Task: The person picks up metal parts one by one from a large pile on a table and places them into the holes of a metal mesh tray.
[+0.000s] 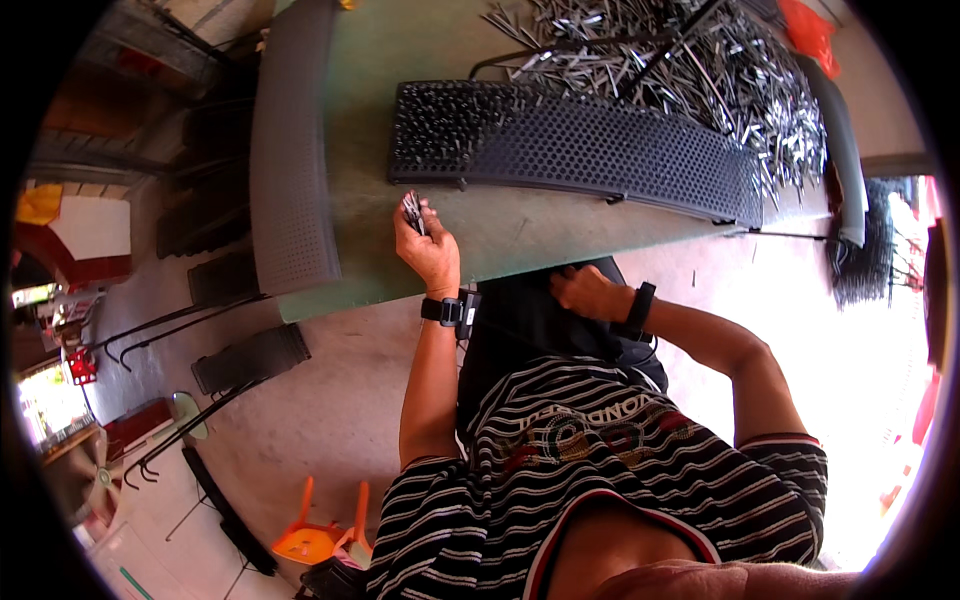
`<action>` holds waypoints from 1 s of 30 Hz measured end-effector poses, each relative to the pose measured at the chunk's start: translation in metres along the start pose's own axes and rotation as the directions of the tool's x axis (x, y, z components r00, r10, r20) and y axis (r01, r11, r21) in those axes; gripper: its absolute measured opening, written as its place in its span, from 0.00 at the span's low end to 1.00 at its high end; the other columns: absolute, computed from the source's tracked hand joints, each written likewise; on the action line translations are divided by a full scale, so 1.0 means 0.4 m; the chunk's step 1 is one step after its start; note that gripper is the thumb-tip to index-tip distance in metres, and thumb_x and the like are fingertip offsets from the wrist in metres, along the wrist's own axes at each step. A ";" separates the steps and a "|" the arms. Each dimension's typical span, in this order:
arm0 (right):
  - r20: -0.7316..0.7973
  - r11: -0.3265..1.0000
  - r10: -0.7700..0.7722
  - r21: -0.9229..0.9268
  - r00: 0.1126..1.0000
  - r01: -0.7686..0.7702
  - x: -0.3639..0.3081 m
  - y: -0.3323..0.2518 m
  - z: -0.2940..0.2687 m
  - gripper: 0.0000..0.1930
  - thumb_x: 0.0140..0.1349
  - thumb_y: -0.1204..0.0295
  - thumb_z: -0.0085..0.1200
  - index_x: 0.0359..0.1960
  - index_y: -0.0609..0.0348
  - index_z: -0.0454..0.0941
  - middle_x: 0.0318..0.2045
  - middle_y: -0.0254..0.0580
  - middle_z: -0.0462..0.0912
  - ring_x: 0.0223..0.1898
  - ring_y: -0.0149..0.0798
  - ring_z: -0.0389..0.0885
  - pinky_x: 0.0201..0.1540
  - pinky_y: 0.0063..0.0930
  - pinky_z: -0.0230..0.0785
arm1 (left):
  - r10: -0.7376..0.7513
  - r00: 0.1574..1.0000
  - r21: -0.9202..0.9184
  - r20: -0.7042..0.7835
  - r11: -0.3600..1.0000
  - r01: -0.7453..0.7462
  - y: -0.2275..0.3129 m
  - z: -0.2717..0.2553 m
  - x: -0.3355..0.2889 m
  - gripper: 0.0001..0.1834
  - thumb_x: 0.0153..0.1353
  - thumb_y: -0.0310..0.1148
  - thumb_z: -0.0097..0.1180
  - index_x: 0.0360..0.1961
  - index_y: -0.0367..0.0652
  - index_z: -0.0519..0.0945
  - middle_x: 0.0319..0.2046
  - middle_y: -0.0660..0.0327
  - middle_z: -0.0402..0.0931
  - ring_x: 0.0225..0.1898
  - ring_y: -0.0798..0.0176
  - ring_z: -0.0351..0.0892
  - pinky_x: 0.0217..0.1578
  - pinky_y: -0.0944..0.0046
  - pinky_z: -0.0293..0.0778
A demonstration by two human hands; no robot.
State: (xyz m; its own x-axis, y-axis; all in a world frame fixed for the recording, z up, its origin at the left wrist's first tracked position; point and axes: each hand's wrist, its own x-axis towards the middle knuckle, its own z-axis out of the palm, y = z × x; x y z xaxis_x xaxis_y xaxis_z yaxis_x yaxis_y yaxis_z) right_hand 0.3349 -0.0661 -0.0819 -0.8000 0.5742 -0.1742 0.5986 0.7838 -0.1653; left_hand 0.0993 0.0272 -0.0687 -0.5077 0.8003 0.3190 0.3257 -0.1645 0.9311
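Note:
My left hand (430, 250) is closed around a small bunch of thin metal pins (413, 212) over the table's near edge. Just beyond it lies a long dark perforated tray (600, 145), raised on small feet. Many of the tray's holes at its left end have pins standing in them, while those toward the right show bare. Low over my dark trousers, my right hand (590, 292) has its fingers curled in; whatever they hold, if anything, is hidden. Behind the tray spreads a big heap of loose shiny metal pins (700, 75).
A grey perforated panel (292, 150) lies along the left side of the green table (360, 240). Black bent rods cross the heap. An orange stool (310, 540) stands on the floor at lower left, near a dark panel (250, 358). Dark bristly bundles hang at right.

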 end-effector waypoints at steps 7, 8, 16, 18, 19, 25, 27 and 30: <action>0.229 0.999 -0.037 -0.017 0.973 0.042 0.024 -0.009 -0.005 0.06 0.40 0.69 0.53 0.18 0.57 0.79 0.29 0.49 0.78 0.28 0.44 0.79 0.25 0.36 0.71 | -0.685 0.664 -0.491 0.300 0.486 0.723 0.068 -0.069 0.018 0.10 0.55 0.18 0.52 0.39 0.35 0.76 0.27 0.60 0.74 0.24 0.66 0.74 0.22 0.70 0.70; 0.219 0.999 -0.023 -0.021 0.975 0.028 0.018 -0.002 -0.006 0.06 0.41 0.69 0.53 0.19 0.57 0.79 0.29 0.50 0.78 0.28 0.45 0.80 0.25 0.37 0.71 | -0.743 0.557 -0.489 0.370 0.354 0.797 0.087 -0.079 0.023 0.10 0.55 0.18 0.53 0.39 0.35 0.77 0.27 0.60 0.74 0.24 0.66 0.74 0.22 0.70 0.70; -0.046 0.673 0.163 0.735 0.986 -0.077 -0.038 0.072 -0.383 0.14 0.49 0.82 0.54 0.40 0.64 0.74 0.22 0.47 0.78 0.25 0.44 0.79 0.28 0.31 0.70 | -0.716 0.501 -0.473 0.487 0.266 0.840 0.169 -0.141 0.023 0.08 0.57 0.19 0.51 0.39 0.35 0.77 0.30 0.59 0.75 0.27 0.62 0.77 0.25 0.65 0.76; 0.009 0.508 0.348 0.838 0.937 -0.197 -0.073 0.074 -0.460 0.15 0.51 0.83 0.51 0.43 0.65 0.74 0.20 0.39 0.77 0.20 0.25 0.75 0.21 0.19 0.65 | -0.701 0.515 -0.441 0.494 0.309 0.843 0.176 -0.140 0.021 0.09 0.57 0.19 0.51 0.40 0.36 0.76 0.33 0.59 0.76 0.27 0.61 0.77 0.26 0.63 0.77; -0.006 0.437 0.413 0.878 0.911 -0.193 -0.081 0.082 -0.467 0.15 0.51 0.83 0.51 0.43 0.65 0.73 0.20 0.38 0.78 0.19 0.24 0.74 0.21 0.18 0.64 | -0.709 0.520 -0.430 0.477 0.328 0.841 0.191 -0.132 0.016 0.10 0.57 0.19 0.51 0.40 0.36 0.76 0.33 0.59 0.76 0.27 0.61 0.77 0.26 0.62 0.77; -0.161 0.198 0.715 0.980 0.680 0.024 -0.009 0.126 -0.461 0.10 0.58 0.80 0.52 0.42 0.67 0.71 0.24 0.37 0.80 0.22 0.24 0.76 0.22 0.15 0.66 | -0.720 0.449 -0.387 0.529 0.265 0.883 0.213 -0.059 -0.013 0.10 0.55 0.19 0.52 0.39 0.37 0.76 0.34 0.60 0.77 0.28 0.60 0.78 0.25 0.59 0.78; -0.207 0.174 0.794 0.978 0.572 0.112 0.051 0.143 -0.461 0.11 0.57 0.80 0.52 0.41 0.68 0.70 0.26 0.42 0.82 0.24 0.27 0.80 0.25 0.16 0.70 | -0.707 0.465 -0.397 0.533 0.277 0.875 0.216 -0.034 -0.017 0.09 0.54 0.18 0.54 0.38 0.36 0.77 0.32 0.59 0.77 0.27 0.60 0.78 0.24 0.60 0.78; -0.263 0.209 0.837 0.964 0.480 0.165 0.131 0.165 -0.446 0.10 0.56 0.81 0.53 0.39 0.68 0.70 0.27 0.45 0.82 0.26 0.30 0.82 0.27 0.18 0.74 | -0.707 0.495 -0.412 0.505 0.307 0.858 0.238 -0.006 -0.018 0.09 0.53 0.18 0.56 0.37 0.35 0.77 0.29 0.58 0.77 0.26 0.59 0.79 0.23 0.60 0.77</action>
State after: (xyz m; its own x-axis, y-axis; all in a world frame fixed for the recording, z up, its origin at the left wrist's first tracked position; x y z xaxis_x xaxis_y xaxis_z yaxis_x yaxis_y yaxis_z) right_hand 0.3251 0.0578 0.0712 0.1063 0.9938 0.0338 0.0326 0.0305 -0.9990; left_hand 0.1320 0.0044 0.0181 -0.0787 0.8039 -0.5895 -0.6639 0.3989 0.6325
